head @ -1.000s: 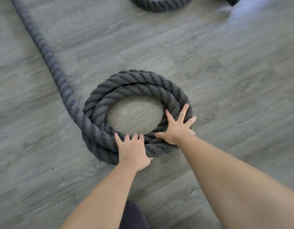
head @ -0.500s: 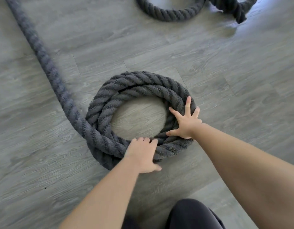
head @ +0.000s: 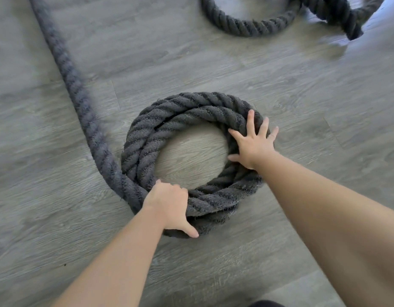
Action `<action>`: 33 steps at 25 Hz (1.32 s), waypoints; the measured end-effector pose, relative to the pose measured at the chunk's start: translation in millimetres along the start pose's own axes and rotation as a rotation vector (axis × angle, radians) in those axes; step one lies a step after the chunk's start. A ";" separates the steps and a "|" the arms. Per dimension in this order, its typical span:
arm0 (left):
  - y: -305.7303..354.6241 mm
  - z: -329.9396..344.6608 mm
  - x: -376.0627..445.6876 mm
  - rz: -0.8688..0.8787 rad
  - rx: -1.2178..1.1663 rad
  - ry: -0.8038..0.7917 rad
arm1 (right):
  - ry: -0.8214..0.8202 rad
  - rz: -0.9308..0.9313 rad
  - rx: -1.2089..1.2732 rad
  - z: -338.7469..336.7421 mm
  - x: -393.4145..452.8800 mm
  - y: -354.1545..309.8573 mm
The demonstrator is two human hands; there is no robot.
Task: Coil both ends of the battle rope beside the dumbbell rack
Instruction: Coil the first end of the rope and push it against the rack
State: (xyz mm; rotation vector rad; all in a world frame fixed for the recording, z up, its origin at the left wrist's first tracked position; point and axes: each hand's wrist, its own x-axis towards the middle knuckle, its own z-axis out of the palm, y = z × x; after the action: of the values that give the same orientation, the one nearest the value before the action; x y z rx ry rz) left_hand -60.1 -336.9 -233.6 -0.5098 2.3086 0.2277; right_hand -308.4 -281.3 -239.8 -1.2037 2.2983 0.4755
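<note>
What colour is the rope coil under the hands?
Dark charcoal grey, twisted strands; the rope coil shows clearly in the head view.

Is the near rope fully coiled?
No: the coil has a few loops, but a long tail trails off across the floor.

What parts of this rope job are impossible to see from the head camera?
- Dumbbell rack: nowhere in the head view.
- Second rope loop: cut off by the top edge.
- Loose rope length: runs out at the top, blurred.
- Coil end: buried, partly under the left hand and right hand.
</note>
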 end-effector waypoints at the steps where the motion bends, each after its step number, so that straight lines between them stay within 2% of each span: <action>1: 1.0 -2.5 2.3 -0.032 -0.007 0.005 | 0.048 0.068 0.058 -2.8 -2.0 -20.2; 3: 1.4 -5.0 5.5 -0.082 -0.022 -0.005 | 0.016 0.182 0.229 -2.9 -13.3 -73.3; 6: 1.2 -11.5 8.9 -0.096 -0.056 -0.006 | -0.081 0.097 0.343 12.0 -34.9 -137.4; 8: 0.8 -12.8 11.3 -0.084 -0.078 0.008 | -0.098 0.055 0.432 19.6 -43.7 -145.6; 10: -1.8 -11.5 9.7 -0.053 -0.127 0.063 | -0.004 0.063 0.524 25.0 -49.0 -140.5; 12: -15.9 -10.0 1.3 0.072 -0.128 0.101 | 0.042 -0.004 0.513 28.5 -51.8 -137.6; 14: -52.3 -12.2 -8.7 0.219 -0.060 0.148 | 0.068 -0.117 0.393 29.1 -51.9 -139.8; 16: -98.1 -13.7 -13.1 0.321 0.106 0.148 | 0.085 -0.215 0.320 28.3 -51.2 -142.5; 18: -129.1 -11.9 -11.3 0.368 0.242 0.108 | 0.107 -0.277 0.325 29.2 -46.8 -142.4; 20: -135.6 -5.1 -8.2 0.367 0.243 0.117 | 0.117 -0.305 0.327 31.9 -42.8 -142.5; 25: -121.8 34.4 -14.8 0.223 0.106 0.338 | 0.058 -0.325 0.305 30.6 -37.2 -143.1; 28: -113.1 32.9 -9.6 0.074 0.032 0.397 | 0.187 -0.323 0.223 12.5 -28.6 -137.2; 30: -104.5 20.1 -2.0 -0.063 -0.005 0.376 | 0.292 -0.202 0.153 0.8 -20.7 -138.0; 31: -99.5 11.5 2.7 -0.136 -0.031 0.362 | 0.287 -0.088 0.173 -7.1 -17.6 -140.4; 33: -89.4 -3.5 18.7 -0.275 -0.097 0.377 | 0.177 0.171 0.361 -23.9 -9.2 -148.2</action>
State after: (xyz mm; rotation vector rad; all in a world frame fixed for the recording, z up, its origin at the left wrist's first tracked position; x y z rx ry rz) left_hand -36.3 -424.4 -245.4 -0.9828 2.5597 0.1166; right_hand -187.0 -368.8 -226.1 -0.9072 2.5111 0.0042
